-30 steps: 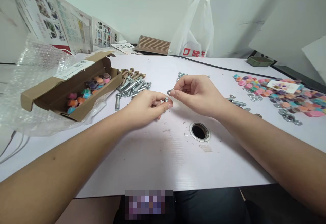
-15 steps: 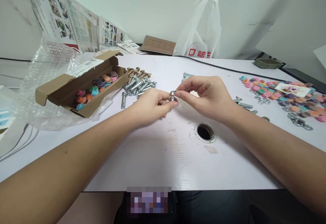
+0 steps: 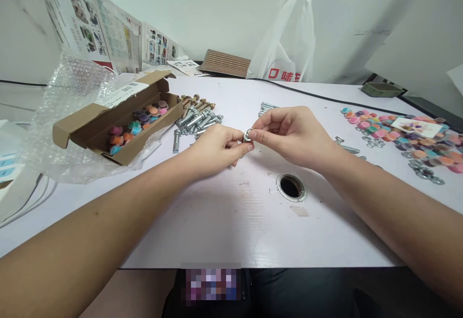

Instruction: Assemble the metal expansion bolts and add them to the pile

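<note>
Now both hands have come together over the white counter [image 3: 202, 233], where a second ago I had them a little apart. My left hand [image 3: 219, 150] pinches a silver metal bolt-like piece [image 3: 246, 139], mostly hidden by its fingers. My right hand [image 3: 287, 134] has brought a small silver metal ring [image 3: 249, 132] against the end of that piece, thumb and finger clamped on the ring. I judge that the two parts now meet, so the step in hand looks like fitting ring to end; I cannot tell from here whether the ring is seated. Both pieces are held above the counter, beyond the metal-rimmed round hole [image 3: 277, 188] and to its left. The pile of silver metal sleeved bolts [image 3: 197, 119] lies just beyond my left hand, and loose silver metal washers [image 3: 423, 171] lie well to the right
</note>
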Action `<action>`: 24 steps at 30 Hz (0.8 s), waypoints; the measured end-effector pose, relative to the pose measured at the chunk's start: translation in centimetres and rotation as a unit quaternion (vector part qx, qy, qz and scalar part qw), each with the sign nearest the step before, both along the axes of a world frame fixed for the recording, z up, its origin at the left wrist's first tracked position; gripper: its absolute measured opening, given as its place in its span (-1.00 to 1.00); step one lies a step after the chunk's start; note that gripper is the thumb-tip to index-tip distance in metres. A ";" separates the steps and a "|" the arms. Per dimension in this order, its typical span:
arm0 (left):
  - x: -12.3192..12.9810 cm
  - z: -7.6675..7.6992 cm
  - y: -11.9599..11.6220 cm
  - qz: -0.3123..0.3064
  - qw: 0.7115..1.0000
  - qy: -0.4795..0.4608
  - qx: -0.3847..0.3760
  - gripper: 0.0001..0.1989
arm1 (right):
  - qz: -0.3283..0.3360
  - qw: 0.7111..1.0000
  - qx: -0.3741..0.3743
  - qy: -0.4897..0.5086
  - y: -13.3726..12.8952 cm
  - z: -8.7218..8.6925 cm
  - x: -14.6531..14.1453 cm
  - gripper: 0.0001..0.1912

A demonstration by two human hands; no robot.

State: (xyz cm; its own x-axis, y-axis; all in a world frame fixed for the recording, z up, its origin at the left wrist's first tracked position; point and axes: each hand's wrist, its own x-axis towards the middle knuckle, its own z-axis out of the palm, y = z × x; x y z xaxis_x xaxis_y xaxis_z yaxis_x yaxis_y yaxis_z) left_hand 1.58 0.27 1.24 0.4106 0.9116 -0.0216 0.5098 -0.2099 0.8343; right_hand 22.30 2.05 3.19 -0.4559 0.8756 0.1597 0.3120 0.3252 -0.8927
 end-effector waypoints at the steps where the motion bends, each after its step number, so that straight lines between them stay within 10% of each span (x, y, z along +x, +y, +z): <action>1: 0.0 0.0 0.0 -0.001 1.000 -0.003 -0.001 -0.65 | 0.004 1.000 -0.019 -0.002 0.1 0.0 0.0 -0.69; 24: -0.1 0.0 0.1 0.002 1.000 -0.001 0.001 -0.63 | -0.030 0.991 0.063 -0.114 -0.3 0.4 0.2 -0.77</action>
State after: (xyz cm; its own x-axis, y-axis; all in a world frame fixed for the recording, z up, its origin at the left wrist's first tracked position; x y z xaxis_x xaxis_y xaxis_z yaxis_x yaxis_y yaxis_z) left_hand 1.49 0.35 1.20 0.4072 0.9131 -0.0192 0.5090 -0.2094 0.8349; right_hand 22.48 1.79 3.54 -0.4399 0.8820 0.1689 0.5239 0.4048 -0.7495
